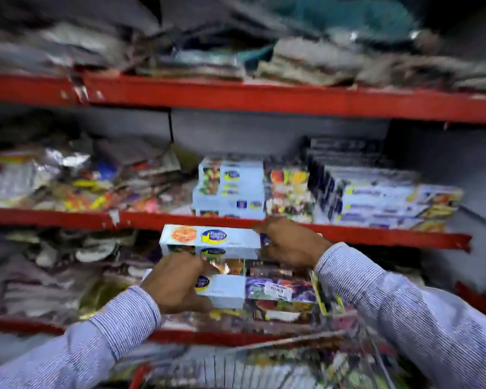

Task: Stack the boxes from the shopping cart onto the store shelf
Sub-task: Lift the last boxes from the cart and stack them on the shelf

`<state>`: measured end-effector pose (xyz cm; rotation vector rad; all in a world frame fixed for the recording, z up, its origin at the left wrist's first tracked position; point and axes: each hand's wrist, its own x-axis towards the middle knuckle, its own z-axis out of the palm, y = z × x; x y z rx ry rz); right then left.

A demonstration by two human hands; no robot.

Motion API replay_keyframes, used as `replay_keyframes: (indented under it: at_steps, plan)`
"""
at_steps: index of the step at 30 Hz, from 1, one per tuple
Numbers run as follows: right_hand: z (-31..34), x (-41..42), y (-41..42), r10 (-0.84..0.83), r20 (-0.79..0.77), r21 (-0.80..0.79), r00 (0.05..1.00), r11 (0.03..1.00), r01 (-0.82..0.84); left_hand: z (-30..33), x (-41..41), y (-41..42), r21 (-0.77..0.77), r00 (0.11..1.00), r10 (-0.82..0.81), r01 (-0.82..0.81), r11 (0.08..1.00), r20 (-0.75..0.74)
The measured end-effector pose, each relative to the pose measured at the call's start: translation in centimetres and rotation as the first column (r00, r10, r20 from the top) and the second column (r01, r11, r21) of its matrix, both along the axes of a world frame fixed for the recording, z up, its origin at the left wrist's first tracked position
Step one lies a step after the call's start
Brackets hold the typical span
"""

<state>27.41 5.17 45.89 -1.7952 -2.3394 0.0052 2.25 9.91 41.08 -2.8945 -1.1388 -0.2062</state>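
Pale blue rectangular cardboard boxes (211,241) with a round yellow-and-blue logo were held as a small stack in front of the red metal shelf edge (141,220). The left hand (177,284) had its grip closed on the lower box, fingers wrapped over its near end. The right hand (289,242) pinched the top box's right end. More matching boxes (230,189) sat stacked on the shelf just above; the wire shopping cart (306,360) was below.

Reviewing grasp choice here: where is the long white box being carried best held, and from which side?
By its two short ends, one hand from each side. The white box is long, flat and level; the right hand already clamps one end, the left hand supports underneath.
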Motion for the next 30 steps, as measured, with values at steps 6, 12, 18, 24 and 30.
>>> replay_keyframes:
  at_steps: [6,12,18,24,30]
  plan:
    - [5.1,1.7,3.4,-0.047,-0.015,0.091,0.999,0.995,0.048,6.8,1.8,3.7,0.097,0.996,-0.023,0.015,0.995,0.081]
    - [6.4,4.0,8.2,-0.139,0.013,0.107,0.99,0.985,0.137,9.7,4.1,7.3,0.088,0.994,-0.023,0.013,0.996,0.105]
    - [5.6,5.8,12.3,-0.241,0.001,0.065,0.971,0.969,0.24,9.6,5.6,9.4,0.127,0.991,-0.043,0.027,0.992,0.124]
    - [5.0,7.0,14.4,-0.255,0.018,0.13,0.967,0.959,0.251,9.3,6.7,10.8,0.117,0.985,-0.05,0.03,0.993,0.167]
    - [5.6,6.9,14.0,-0.28,-0.106,0.212,0.954,0.931,0.297,10.6,8.1,12.0,0.074,0.986,-0.037,0.026,0.997,0.16]
